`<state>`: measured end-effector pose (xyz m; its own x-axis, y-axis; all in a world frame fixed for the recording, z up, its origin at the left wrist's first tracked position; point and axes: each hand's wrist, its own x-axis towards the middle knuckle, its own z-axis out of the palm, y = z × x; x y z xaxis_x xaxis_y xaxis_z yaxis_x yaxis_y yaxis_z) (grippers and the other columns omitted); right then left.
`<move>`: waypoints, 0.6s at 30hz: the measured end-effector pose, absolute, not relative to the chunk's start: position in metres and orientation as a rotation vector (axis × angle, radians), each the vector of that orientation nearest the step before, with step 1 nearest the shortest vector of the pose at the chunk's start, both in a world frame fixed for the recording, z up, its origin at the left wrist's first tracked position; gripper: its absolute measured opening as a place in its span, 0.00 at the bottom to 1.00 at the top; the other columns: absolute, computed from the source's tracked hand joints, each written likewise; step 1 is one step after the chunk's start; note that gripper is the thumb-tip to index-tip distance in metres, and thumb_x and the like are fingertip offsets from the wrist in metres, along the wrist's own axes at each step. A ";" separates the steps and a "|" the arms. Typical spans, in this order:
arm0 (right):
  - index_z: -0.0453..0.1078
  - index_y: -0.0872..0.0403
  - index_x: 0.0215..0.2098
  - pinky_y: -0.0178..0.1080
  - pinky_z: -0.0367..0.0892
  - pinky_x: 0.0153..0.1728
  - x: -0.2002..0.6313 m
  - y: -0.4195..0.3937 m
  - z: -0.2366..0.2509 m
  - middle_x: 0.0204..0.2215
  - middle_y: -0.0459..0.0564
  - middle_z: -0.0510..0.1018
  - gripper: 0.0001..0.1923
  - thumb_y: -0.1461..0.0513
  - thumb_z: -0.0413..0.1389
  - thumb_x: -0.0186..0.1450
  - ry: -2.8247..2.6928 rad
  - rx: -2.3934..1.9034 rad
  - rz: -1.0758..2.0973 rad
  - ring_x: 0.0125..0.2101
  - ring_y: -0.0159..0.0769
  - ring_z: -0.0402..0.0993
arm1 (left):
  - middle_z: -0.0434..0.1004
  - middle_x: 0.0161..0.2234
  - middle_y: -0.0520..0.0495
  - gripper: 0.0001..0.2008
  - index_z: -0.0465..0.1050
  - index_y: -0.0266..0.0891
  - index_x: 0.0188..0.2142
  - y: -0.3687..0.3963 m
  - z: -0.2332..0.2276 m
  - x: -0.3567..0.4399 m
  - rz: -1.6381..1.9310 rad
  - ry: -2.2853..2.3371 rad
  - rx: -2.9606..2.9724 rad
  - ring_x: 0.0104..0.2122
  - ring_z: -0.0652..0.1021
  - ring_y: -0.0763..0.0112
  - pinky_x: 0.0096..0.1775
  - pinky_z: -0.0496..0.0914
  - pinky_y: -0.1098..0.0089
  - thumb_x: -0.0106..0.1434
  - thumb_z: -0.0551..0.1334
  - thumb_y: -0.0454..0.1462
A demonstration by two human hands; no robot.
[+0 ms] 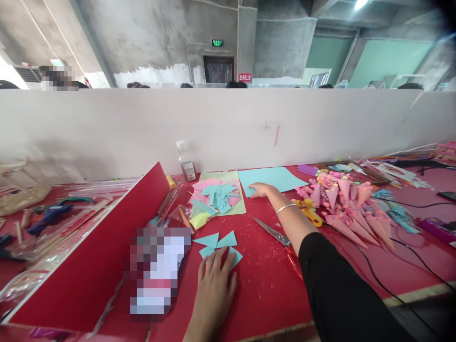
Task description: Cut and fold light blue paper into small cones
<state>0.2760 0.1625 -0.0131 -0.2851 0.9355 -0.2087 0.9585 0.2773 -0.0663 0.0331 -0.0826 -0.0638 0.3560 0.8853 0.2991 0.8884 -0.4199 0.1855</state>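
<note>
My left hand [215, 280] lies palm down on the red table, fingers stretched out over light-blue paper triangles [227, 239]. Its fingertips cover part of the lower pieces. Farther up, my right hand [260, 190], with a bangle at the wrist, reaches across to a light-blue paper sheet [274, 178]. Its thumb and fingers are apart at the sheet's lower left part. Scissors [272, 232] with red handles lie beside my right forearm, which partly hides them. Pink and blue paper scraps [221, 194] are heaped on a pale yellow-green sheet [240, 205].
Pink cones [345, 199] with small balls are piled at right, near a yellow-handled tool [308, 211] with a black cord. A red divider board [89, 251] stands at left, beside a pixelated, phone-like object [160, 273]. A clear bottle [188, 166] stands by the white partition [221, 123].
</note>
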 end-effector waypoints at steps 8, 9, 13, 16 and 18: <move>0.57 0.48 0.57 0.34 0.60 0.48 0.294 0.172 -0.015 0.57 0.49 0.60 0.30 0.56 0.56 0.57 2.375 1.726 -0.300 0.52 0.39 0.61 | 0.65 0.52 0.48 0.20 0.65 0.48 0.50 -0.082 -0.068 0.031 -0.572 -1.671 -2.585 0.50 0.65 0.62 0.49 0.61 0.57 0.58 0.52 0.32; 0.56 0.47 0.57 0.34 0.61 0.47 0.293 0.172 -0.013 0.56 0.49 0.61 0.31 0.57 0.57 0.56 2.357 1.715 -0.298 0.52 0.40 0.62 | 0.65 0.52 0.48 0.20 0.65 0.48 0.50 -0.082 -0.068 0.031 -0.572 -1.671 -2.584 0.50 0.65 0.62 0.49 0.61 0.57 0.58 0.52 0.32; 0.57 0.50 0.55 0.38 0.64 0.43 0.282 0.171 -0.008 0.51 0.53 0.66 0.28 0.62 0.57 0.57 2.263 1.701 -0.240 0.46 0.40 0.67 | 0.66 0.51 0.48 0.20 0.65 0.47 0.50 -0.082 -0.067 0.032 -0.572 -1.680 -2.604 0.50 0.66 0.63 0.49 0.61 0.58 0.58 0.52 0.32; 0.61 0.55 0.50 0.44 0.66 0.41 0.270 0.169 -0.006 0.47 0.53 0.68 0.18 0.59 0.52 0.62 2.203 1.693 -0.179 0.42 0.37 0.68 | 0.66 0.51 0.48 0.19 0.65 0.47 0.49 -0.082 -0.066 0.033 -0.574 -1.719 -2.608 0.49 0.66 0.63 0.49 0.62 0.59 0.58 0.52 0.32; 0.62 0.56 0.48 0.45 0.67 0.40 0.264 0.167 -0.005 0.45 0.52 0.68 0.16 0.58 0.50 0.64 2.178 1.684 -0.150 0.41 0.36 0.68 | 0.66 0.51 0.48 0.19 0.65 0.47 0.50 -0.082 -0.065 0.033 -0.565 -1.730 -2.615 0.49 0.66 0.62 0.48 0.61 0.58 0.59 0.52 0.33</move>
